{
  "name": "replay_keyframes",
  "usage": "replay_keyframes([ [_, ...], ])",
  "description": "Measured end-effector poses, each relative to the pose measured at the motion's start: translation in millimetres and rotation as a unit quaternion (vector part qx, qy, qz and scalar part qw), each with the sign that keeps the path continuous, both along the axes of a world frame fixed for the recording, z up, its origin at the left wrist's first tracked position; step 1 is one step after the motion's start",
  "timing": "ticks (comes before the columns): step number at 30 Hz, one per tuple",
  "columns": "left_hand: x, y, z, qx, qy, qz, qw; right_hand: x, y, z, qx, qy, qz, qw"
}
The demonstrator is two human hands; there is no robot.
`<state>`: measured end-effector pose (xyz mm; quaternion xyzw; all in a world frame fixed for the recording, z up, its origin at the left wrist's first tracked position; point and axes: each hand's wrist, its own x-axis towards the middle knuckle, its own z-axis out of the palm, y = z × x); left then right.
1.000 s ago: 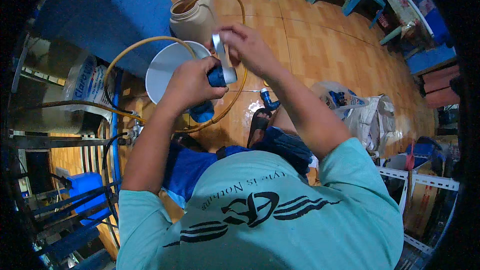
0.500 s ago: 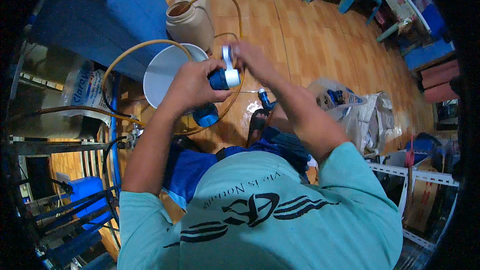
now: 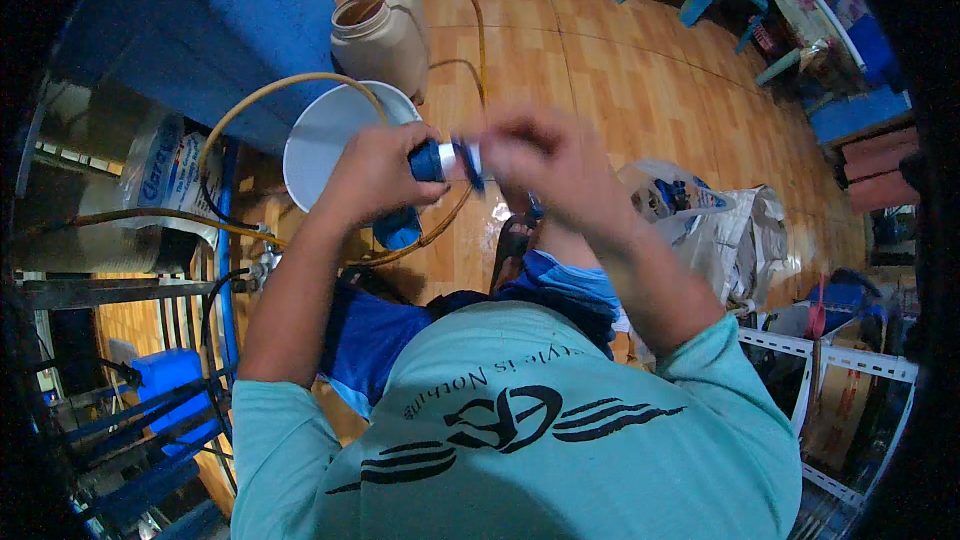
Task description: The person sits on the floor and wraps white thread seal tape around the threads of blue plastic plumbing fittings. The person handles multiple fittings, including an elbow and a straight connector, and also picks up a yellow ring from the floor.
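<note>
The left hand [image 3: 375,175] is wrapped tight around a blue fitting [image 3: 432,160] at the picture's centre. The right hand [image 3: 545,155] pinches its white end at 3 o'clock, blurred. Behind the left hand, at 10 o'clock, stands a white bucket [image 3: 320,140]; its contents cannot be told. At 12 o'clock a cream jug [image 3: 385,35] stands open with a yellow hose [image 3: 470,10] arching by it. A clear plastic bag [image 3: 690,205] with blue items lies at 3 o'clock. A white-labelled cylinder [image 3: 165,170] stands at 9 o'clock.

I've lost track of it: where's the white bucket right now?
In the head view, the white bucket stands on the floor just beyond the left hand, beside the beige jug.
</note>
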<state>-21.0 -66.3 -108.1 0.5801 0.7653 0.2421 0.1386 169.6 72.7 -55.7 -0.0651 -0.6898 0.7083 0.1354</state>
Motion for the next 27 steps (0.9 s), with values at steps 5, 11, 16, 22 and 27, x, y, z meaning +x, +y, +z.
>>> replay_keyframes([
  [5,20.6,4.1,25.6,0.052,-0.038,-0.012,0.998,-77.0,76.4,-87.2,0.11,-0.007,-0.037,0.993],
  [11,-9.0,-12.9,2.7,0.021,-0.005,0.035,0.999,9.3,-45.5,-68.8,-0.094,-0.022,-0.005,0.995],
  [16,6.5,-3.2,17.3,0.032,0.009,0.011,0.999,-74.5,48.8,-57.5,-0.054,0.005,0.013,0.998],
  [22,-12.2,-1.7,9.4,0.061,0.016,0.023,0.998,-4.9,-38.1,-145.7,-0.115,-0.01,-0.027,0.993],
  [27,-1.8,-7.4,10.7,0.027,0.009,0.012,1.0,-51.0,13.4,-30.2,0.037,-0.012,0.003,0.999],
])
